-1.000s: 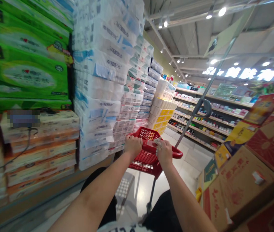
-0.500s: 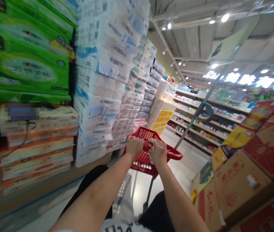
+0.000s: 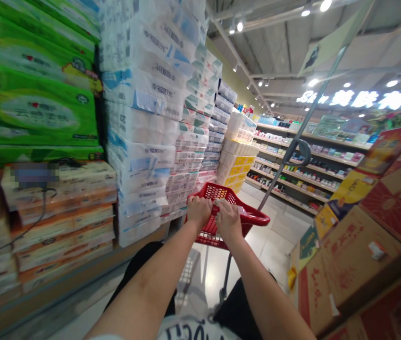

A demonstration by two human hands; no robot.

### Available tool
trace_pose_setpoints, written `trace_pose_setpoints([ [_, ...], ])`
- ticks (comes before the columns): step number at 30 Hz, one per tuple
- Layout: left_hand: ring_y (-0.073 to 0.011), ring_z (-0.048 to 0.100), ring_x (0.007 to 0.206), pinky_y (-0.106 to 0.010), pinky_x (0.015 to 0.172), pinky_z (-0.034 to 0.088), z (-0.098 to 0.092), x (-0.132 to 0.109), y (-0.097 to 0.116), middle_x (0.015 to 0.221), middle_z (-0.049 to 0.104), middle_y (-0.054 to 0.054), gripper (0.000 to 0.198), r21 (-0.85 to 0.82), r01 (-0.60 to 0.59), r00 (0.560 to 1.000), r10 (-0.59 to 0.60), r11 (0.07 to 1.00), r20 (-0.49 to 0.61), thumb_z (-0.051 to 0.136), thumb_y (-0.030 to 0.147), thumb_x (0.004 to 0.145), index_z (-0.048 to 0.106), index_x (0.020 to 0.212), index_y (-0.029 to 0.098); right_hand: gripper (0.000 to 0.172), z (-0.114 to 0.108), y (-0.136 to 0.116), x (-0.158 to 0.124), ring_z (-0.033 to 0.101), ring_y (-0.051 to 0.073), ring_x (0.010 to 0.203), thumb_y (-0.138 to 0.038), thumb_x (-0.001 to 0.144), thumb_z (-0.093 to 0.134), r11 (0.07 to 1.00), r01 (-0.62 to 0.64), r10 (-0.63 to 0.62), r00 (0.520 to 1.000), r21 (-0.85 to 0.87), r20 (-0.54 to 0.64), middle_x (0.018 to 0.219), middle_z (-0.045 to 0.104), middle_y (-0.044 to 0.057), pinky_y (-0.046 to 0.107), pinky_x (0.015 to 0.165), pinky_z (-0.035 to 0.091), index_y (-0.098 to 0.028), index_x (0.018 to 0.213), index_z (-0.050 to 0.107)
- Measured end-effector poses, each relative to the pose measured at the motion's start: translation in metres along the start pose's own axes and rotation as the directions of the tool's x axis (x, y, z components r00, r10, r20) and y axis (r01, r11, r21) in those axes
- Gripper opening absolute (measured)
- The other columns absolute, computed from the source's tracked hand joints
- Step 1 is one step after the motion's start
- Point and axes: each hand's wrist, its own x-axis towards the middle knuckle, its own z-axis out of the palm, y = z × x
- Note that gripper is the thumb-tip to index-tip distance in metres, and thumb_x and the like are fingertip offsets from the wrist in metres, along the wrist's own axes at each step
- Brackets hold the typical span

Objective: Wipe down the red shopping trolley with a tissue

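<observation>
A red plastic shopping cart basket stands in front of me in a shop aisle. Its red handle bar runs across the near edge. My left hand is closed round the left end of the handle. Right beside it and almost touching, my right hand is closed over the handle too. A small pale crumpled scrap shows at its fingertips; I cannot make out what it is. A thin grey pole with a hook rises from the cart's right side.
Tall stacks of white wrapped paper packs and green packs line the left. Red and brown cardboard boxes crowd the right. Shelves of small goods and yellow packs stand ahead. Pale tiled floor runs between.
My right hand slid left along the handle until it sits against my left hand; the crumpled scrap in it is now mostly hidden. My left hand kept its grip.
</observation>
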Motion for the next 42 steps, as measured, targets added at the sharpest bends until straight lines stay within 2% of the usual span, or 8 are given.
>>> trace_pose_setpoints([
  [2,-0.0255,0.058,0.084,-0.046,0.086,0.031,-0.001,-0.001,0.000,0.080,0.068,-0.014,0.043,0.012,-0.030,0.999,0.029,0.999,0.017,0.029,0.027,0.097,0.068,0.083,0.014,0.043,0.000,-0.005,0.001,0.051,0.023,0.114,-0.010,0.085,0.044,0.999,0.050,-0.050,0.999,0.018,0.016,0.128,0.061,0.007,0.036,0.099,0.037,-0.018,0.122,0.065],
  [8,-0.0246,0.057,0.084,-0.045,0.086,0.030,-0.002,0.000,-0.005,0.080,0.069,-0.013,0.044,0.075,-0.007,1.000,0.007,0.997,0.000,0.029,0.028,0.098,0.067,0.079,0.015,0.036,-0.012,0.028,-0.010,0.054,0.024,0.105,-0.014,0.088,0.044,0.975,-0.218,0.211,0.969,-0.041,-0.127,0.118,0.065,0.008,0.038,0.097,0.037,-0.017,0.114,0.068],
  [14,-0.0243,0.058,0.084,-0.044,0.086,0.030,-0.005,0.004,-0.002,0.083,0.070,-0.012,0.049,0.112,0.012,0.999,-0.017,0.994,0.047,0.024,0.029,0.099,0.068,0.081,0.015,0.041,0.005,0.002,-0.014,0.048,0.024,0.119,-0.010,0.087,0.046,0.997,0.076,-0.076,0.996,-0.003,-0.051,0.133,0.058,0.008,0.037,0.100,0.036,-0.016,0.123,0.063],
  [19,-0.0244,0.057,0.085,-0.044,0.087,0.028,-0.007,0.003,-0.003,0.083,0.070,-0.013,0.049,0.120,0.011,0.999,-0.017,0.993,0.049,0.025,0.029,0.099,0.069,0.082,0.015,0.038,-0.005,0.042,-0.021,0.053,0.024,0.103,-0.013,0.087,0.045,0.994,-0.113,0.113,0.975,0.010,-0.193,0.122,0.064,0.006,0.038,0.095,0.040,-0.020,0.118,0.066],
  [22,-0.0249,0.057,0.086,-0.044,0.089,0.028,-0.004,0.005,0.000,0.083,0.070,-0.013,0.048,0.126,0.054,0.998,-0.059,0.991,0.033,0.026,0.026,0.098,0.070,0.081,0.014,0.038,-0.006,0.054,-0.029,0.052,0.025,0.106,-0.013,0.087,0.044,0.978,-0.208,0.196,0.942,-0.014,-0.272,0.122,0.064,0.008,0.040,0.094,0.040,-0.016,0.119,0.066],
  [28,-0.0242,0.058,0.084,-0.043,0.088,0.029,-0.001,0.005,0.006,0.086,0.071,-0.013,0.050,0.107,0.008,0.999,-0.011,0.994,0.035,0.025,0.031,0.099,0.070,0.083,0.015,0.041,0.002,0.028,-0.024,0.047,0.025,0.120,-0.010,0.086,0.044,0.999,0.034,-0.035,0.984,-0.012,-0.173,0.130,0.060,0.008,0.040,0.101,0.035,-0.017,0.121,0.065],
  [34,-0.0254,0.056,0.085,-0.044,0.090,0.028,0.000,0.005,0.001,0.084,0.070,-0.013,0.050,0.108,0.041,0.999,-0.044,0.993,0.019,0.024,0.030,0.099,0.069,0.080,0.015,0.038,-0.017,0.072,-0.031,0.053,0.023,0.102,-0.012,0.086,0.044,0.963,-0.269,0.266,0.929,0.023,-0.259,0.117,0.067,0.006,0.038,0.094,0.039,-0.020,0.115,0.068],
  [42,-0.0249,0.056,0.084,-0.044,0.088,0.028,0.000,0.004,0.001,0.085,0.070,-0.013,0.052,0.099,0.007,0.999,-0.012,0.995,0.051,0.023,0.033,0.099,0.069,0.083,0.015,0.045,-0.007,0.043,-0.027,0.050,0.024,0.110,-0.009,0.082,0.044,0.995,-0.097,0.095,0.980,-0.007,-0.177,0.126,0.063,0.005,0.039,0.100,0.035,-0.018,0.119,0.066],
])
